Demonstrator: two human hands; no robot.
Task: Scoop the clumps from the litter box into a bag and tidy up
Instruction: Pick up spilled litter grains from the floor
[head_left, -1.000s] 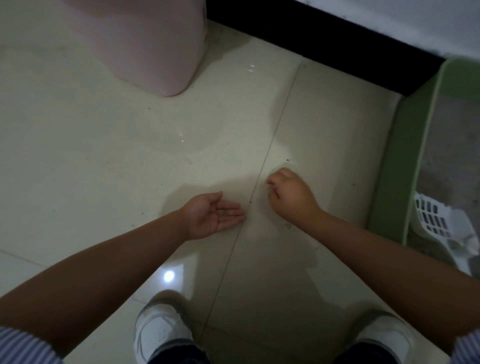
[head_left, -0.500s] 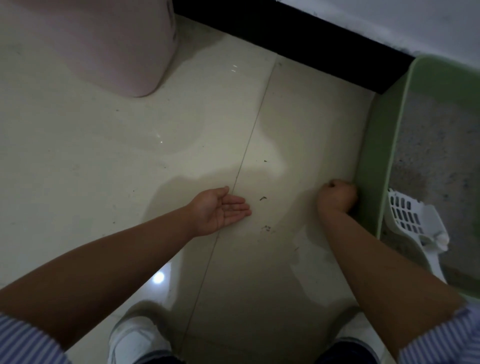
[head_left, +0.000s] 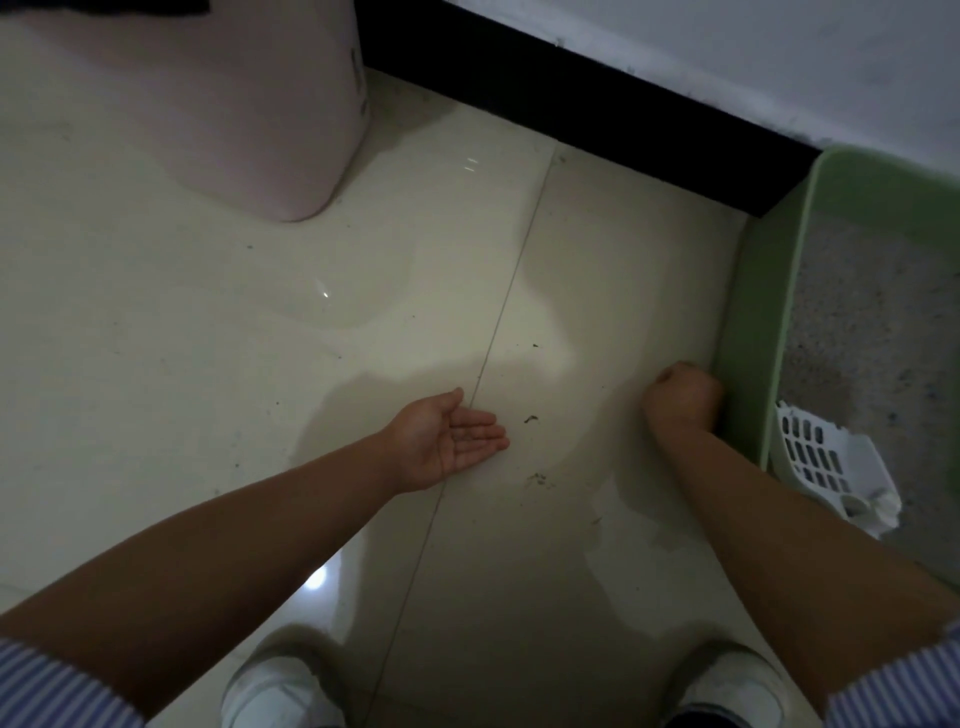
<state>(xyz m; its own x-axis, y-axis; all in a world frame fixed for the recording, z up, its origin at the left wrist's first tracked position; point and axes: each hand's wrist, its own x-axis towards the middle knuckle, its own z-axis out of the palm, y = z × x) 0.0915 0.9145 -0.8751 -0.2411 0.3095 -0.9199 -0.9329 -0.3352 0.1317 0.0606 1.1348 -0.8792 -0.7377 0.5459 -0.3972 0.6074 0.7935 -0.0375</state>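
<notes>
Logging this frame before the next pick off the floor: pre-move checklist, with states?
1. Left hand open, palm up as a catch: ok.
2. Right hand curled beside the litter box wall; whether it holds anything: cannot tell.
3. Debris on the floor tiles between the hands, uncollected: not ok.
4. More specks nearer the shoes: not ok.
5. Scoop resting in the box, untouched: ok.
6. Bag in view: not ok, none seen.

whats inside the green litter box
Grey litter fills the litter box, and a white slotted scoop lies at its near end. Anything buried in the litter is hidden.
</notes>
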